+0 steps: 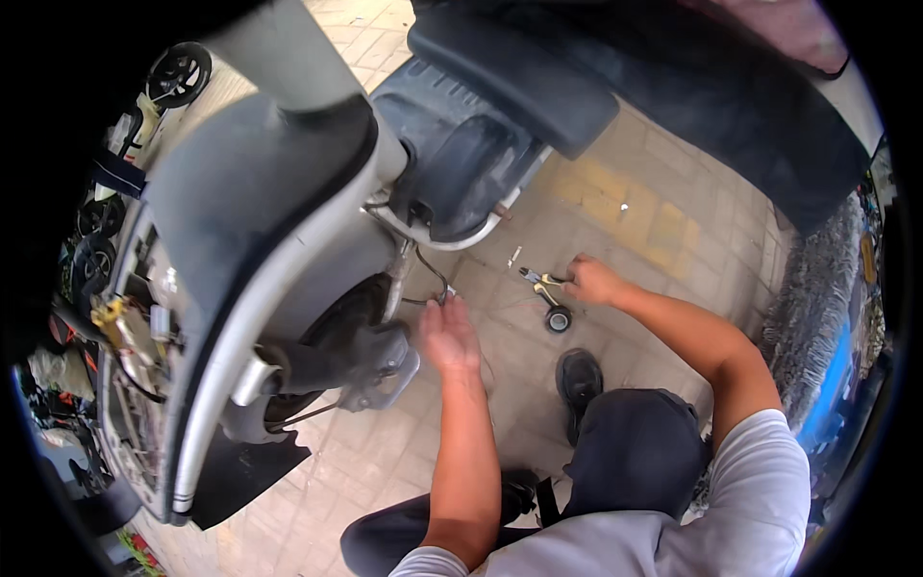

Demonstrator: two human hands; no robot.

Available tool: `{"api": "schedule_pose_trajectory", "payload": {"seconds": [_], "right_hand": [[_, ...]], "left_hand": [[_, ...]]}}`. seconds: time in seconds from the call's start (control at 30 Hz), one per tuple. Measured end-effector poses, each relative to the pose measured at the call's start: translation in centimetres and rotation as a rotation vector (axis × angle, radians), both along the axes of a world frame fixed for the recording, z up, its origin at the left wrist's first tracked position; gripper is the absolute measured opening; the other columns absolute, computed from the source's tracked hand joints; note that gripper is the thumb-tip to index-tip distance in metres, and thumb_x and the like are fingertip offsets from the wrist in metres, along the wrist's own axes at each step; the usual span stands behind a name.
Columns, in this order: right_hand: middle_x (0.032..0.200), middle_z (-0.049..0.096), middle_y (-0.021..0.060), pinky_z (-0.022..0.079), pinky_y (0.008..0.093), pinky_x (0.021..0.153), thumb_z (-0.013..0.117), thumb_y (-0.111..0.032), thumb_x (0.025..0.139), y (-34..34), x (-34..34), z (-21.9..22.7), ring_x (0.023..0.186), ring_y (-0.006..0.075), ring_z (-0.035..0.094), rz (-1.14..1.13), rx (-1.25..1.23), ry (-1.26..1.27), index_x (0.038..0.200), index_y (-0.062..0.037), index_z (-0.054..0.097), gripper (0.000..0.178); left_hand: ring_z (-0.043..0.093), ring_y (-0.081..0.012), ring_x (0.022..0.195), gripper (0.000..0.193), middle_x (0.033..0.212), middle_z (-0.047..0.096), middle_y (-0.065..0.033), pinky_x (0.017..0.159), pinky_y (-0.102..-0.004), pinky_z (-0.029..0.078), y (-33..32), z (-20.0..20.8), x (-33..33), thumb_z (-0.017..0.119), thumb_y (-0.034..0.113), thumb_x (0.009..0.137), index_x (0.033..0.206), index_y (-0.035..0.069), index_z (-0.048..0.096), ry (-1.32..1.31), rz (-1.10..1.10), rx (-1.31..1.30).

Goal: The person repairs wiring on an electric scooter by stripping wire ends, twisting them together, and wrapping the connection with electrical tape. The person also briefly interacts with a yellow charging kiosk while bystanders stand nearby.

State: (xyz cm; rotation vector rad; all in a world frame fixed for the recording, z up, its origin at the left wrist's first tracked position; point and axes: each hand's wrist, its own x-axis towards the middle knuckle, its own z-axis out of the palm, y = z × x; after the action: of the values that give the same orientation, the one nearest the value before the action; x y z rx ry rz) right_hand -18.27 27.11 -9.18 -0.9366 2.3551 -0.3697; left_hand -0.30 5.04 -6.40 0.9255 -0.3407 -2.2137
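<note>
My left hand (449,337) is raised beside the scooter's lower body, its fingers closed at the end of a thin dark cable (435,264) that hangs from under the footboard. At the fingertips a small pale bit shows. My right hand (593,280) reaches low over the paving, fingers closed on one handle of a pair of pliers (538,280). The pliers have yellow-and-black handles, spread apart, and their jaws point left. Just below them lies a roll of black tape (558,318).
The grey scooter (269,250) fills the left side, its front partly opened with wires (120,322) exposed. A dark seat (524,72) overhangs the top. A small white strip (515,257) lies on the paving. My black shoe (579,380) stands nearby; grey shaggy fabric (812,298) is at right.
</note>
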Motion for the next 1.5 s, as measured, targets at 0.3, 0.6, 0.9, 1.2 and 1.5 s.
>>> {"api": "schedule_pose_trajectory", "payload": {"seconds": [0.3, 0.6, 0.9, 1.2, 1.5], "right_hand": [[0.114, 0.051, 0.0157, 0.048, 0.0441, 0.088, 0.072, -0.034, 0.076, -1.0, 3.6, -10.0, 0.106, 0.0350, 0.053, 0.114, 0.067, 0.162, 0.107, -0.0057, 0.063, 0.043], [0.102, 0.054, 0.0157, 0.047, 0.0449, 0.076, 0.063, -0.024, 0.080, -2.4, 4.1, -9.6, 0.096, 0.0315, 0.056, 0.114, 0.037, 0.409, 0.097, -0.0003, 0.058, 0.030], [0.090, 0.058, 0.0167, 0.048, 0.0385, 0.069, 0.062, -0.016, 0.084, -5.5, 4.2, 3.3, 0.083, 0.0290, 0.060, 0.122, -0.502, -0.024, 0.083, 0.0034, 0.055, 0.021], [0.114, 0.052, 0.0179, 0.036, 0.0446, 0.095, 0.058, -0.007, 0.070, -13.0, 6.0, 9.3, 0.109, 0.0335, 0.046, 0.656, -0.463, 0.678, 0.084, 0.0020, 0.061, 0.017], [0.111, 0.053, 0.0174, 0.039, 0.0429, 0.092, 0.059, -0.008, 0.068, -14.2, 6.9, 9.6, 0.107, 0.0323, 0.049, 0.687, -0.389, 0.735, 0.081, 0.0021, 0.061, 0.016]], "left_hand": [[0.060, -0.0165, 0.087, 0.014, 0.096, 0.064, -0.0083, 0.088, -0.0314, 0.048, 0.1, -2.8, 1.5, 0.055, 0.011, 0.094, 0.096, -0.002, 0.059, -0.262, 0.000, -0.475], [0.057, -0.0121, 0.081, 0.019, 0.089, 0.065, -0.0057, 0.076, -0.0244, 0.044, -0.1, -2.7, 2.1, 0.057, 0.015, 0.094, 0.098, -0.003, 0.061, -0.645, -0.106, -0.833], [0.058, -0.0204, 0.103, 0.022, 0.109, 0.063, -0.0112, 0.091, -0.0339, 0.046, 0.5, -1.3, 0.7, 0.058, 0.014, 0.094, 0.110, 0.000, 0.053, 0.066, 0.036, -0.241], [0.053, -0.0084, 0.082, 0.019, 0.091, 0.063, -0.0036, 0.074, -0.0231, 0.042, 0.4, -1.4, 1.7, 0.055, 0.014, 0.095, 0.104, -0.002, 0.061, -0.427, -0.015, -0.666], [0.053, -0.0108, 0.078, 0.019, 0.085, 0.064, -0.0060, 0.071, -0.0256, 0.043, 0.0, -0.1, 2.2, 0.054, 0.013, 0.095, 0.101, -0.004, 0.061, -0.617, -0.088, -0.807]]}}
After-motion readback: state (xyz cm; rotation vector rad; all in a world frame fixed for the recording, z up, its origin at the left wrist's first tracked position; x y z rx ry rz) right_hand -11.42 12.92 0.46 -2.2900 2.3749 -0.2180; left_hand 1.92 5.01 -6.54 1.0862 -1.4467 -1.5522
